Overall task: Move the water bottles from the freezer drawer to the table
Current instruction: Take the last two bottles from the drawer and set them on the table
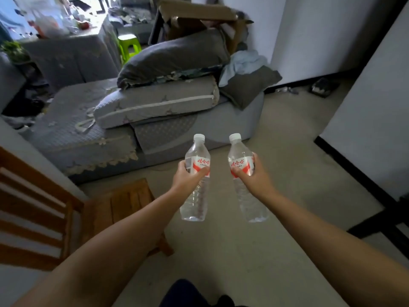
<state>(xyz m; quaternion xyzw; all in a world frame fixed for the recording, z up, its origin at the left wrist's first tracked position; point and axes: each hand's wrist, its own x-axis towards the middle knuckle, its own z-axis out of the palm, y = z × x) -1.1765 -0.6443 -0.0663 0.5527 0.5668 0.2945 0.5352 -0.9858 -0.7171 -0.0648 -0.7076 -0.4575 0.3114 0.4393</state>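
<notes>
A: Where are the bottles?

B: Side by side in mid-air, apart, caps up: the left bottle (197,173) in the left hand (188,175), the right bottle (243,173) in the right hand (250,171).

A: And around them?

B: Floor (287,173) below. A sofa (93,134) ahead and left, cushions (155,107) stacked on it, a box (194,16) behind those. A stool (124,202) lower left, a chair (33,209) left of it. A wall (376,96) on the right.

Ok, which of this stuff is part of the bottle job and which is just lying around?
Job: left hand gripping left bottle; right hand gripping right bottle.

Lying about: sofa cushions, cardboard box, green stool, wooden chair.
</notes>
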